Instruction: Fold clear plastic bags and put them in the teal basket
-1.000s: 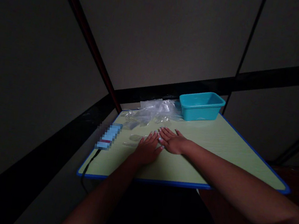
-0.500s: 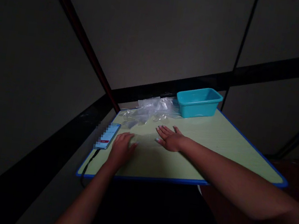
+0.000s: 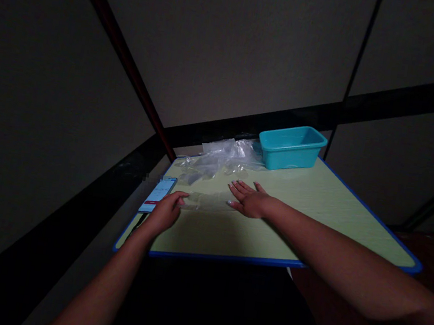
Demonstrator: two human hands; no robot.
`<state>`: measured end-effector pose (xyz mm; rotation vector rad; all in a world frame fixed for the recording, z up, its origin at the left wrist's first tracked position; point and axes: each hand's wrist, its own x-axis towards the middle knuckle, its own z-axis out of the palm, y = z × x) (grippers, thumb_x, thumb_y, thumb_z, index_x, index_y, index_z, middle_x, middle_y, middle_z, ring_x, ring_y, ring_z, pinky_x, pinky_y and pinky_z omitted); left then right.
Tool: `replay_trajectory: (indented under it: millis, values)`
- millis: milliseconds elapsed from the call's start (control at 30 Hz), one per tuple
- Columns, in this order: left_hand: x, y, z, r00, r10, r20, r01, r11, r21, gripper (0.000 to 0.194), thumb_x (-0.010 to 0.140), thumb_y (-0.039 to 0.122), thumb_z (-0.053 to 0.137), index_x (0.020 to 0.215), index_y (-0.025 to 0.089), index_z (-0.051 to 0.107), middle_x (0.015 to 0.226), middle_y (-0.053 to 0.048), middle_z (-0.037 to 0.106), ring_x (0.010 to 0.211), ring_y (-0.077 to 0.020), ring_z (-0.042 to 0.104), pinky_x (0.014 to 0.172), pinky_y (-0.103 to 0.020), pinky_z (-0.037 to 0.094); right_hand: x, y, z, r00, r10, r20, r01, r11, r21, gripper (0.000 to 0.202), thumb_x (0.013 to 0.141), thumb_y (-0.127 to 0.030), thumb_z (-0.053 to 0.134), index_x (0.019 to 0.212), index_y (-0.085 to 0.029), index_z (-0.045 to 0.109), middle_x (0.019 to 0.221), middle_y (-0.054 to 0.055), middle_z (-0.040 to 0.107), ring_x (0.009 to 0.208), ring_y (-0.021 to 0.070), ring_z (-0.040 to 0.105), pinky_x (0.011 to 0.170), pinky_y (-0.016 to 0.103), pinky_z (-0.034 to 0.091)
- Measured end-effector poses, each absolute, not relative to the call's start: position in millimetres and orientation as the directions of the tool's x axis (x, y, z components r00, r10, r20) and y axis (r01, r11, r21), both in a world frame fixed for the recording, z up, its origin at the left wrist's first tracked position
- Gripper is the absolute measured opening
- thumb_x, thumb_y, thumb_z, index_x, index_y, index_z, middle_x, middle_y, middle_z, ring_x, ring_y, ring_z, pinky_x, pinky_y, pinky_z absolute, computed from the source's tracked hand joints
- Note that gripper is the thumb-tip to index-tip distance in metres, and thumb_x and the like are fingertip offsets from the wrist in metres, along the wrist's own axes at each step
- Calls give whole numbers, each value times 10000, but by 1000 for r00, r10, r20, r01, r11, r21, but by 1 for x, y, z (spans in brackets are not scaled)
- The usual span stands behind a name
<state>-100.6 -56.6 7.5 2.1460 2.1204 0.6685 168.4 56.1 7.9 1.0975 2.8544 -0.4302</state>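
A clear plastic bag (image 3: 209,201) lies flat on the pale green table (image 3: 270,240), between my two hands. My left hand (image 3: 168,209) has its thumb and fingers closed on the bag's left end. Spread flat, my right hand (image 3: 249,199) rests on the bag's right end with its fingers apart. Behind them, a crumpled heap of clear plastic bags (image 3: 221,156) stretches along the back of the table.
A turquoise basket (image 3: 292,159) stands at the back right, touching the heap. By the left edge lies a phone (image 3: 157,195) with a lit screen and a dark cable (image 3: 136,225). Walls rise behind and to the left.
My left hand has moved left and its fingers have closed on the bag's left end. My right hand stays flat in nearly the same place. The view has shifted slightly.
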Motion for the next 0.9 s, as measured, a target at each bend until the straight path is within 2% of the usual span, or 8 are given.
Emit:
replay_trajectory:
  millis: [167,367,467,567,633,700,800,900]
  values:
    - [-96,-54,10,-61,972,229,947,-17,322,399,744,102,402,1108,154,559,839,-44,626,825,-180,585,769,-294,458,169,57,7,-749,649,-136,660,709,-249,679,890,-535,266,1466,-234,71,1521,35,31,1385,239,-14,1081,549,-6]
    - [-92,-52,16,-97,974,203,988,70,138,404,749,98,411,1105,145,595,876,-83,650,919,-231,577,810,-334,453,169,56,8,-747,647,-152,663,711,-235,689,890,-556,255,1467,-226,70,1521,37,24,1386,237,-17,1084,540,-3]
    - [-90,-52,19,-106,977,184,994,100,39,456,719,63,422,1140,146,576,962,-104,648,981,-254,565,860,-372,440,170,56,9,-751,643,-154,660,714,-233,691,892,-559,242,1466,-219,64,1522,37,21,1387,236,-16,1084,544,8]
    - [-76,-56,20,-100,958,268,994,106,-6,498,712,50,420,1188,140,533,1118,-130,592,1109,-267,506,939,-410,403,170,55,9,-753,639,-157,657,717,-232,691,894,-546,249,1466,-209,59,1522,40,22,1387,231,-19,1082,549,17]
    - [-58,-60,20,-50,944,326,999,47,19,462,763,85,400,1209,142,508,1198,-130,550,1173,-253,465,996,-416,366,170,55,8,-752,641,-152,658,718,-228,693,891,-548,254,1466,-212,63,1521,40,25,1388,225,-18,1084,542,18]
    - [-34,-63,18,91,945,314,989,-124,85,432,840,200,392,1263,132,447,1317,-133,475,1263,-239,384,1065,-423,299,169,55,8,-753,642,-144,657,718,-229,697,887,-553,260,1466,-216,67,1521,39,29,1388,228,-15,1083,544,18]
    - [4,-61,15,268,938,221,933,-309,183,538,897,360,344,1369,107,296,1458,-151,304,1364,-231,228,1110,-432,231,170,55,8,-753,643,-141,657,722,-217,698,885,-538,265,1466,-203,70,1520,45,29,1387,238,-14,1074,566,24]
    - [33,-47,9,315,936,156,911,-344,227,618,918,435,270,1394,44,217,1486,-204,201,1387,-251,139,1108,-451,232,172,55,10,-757,633,-161,653,733,-189,679,882,-475,312,1465,-202,98,1519,59,38,1386,245,-6,1071,570,40]
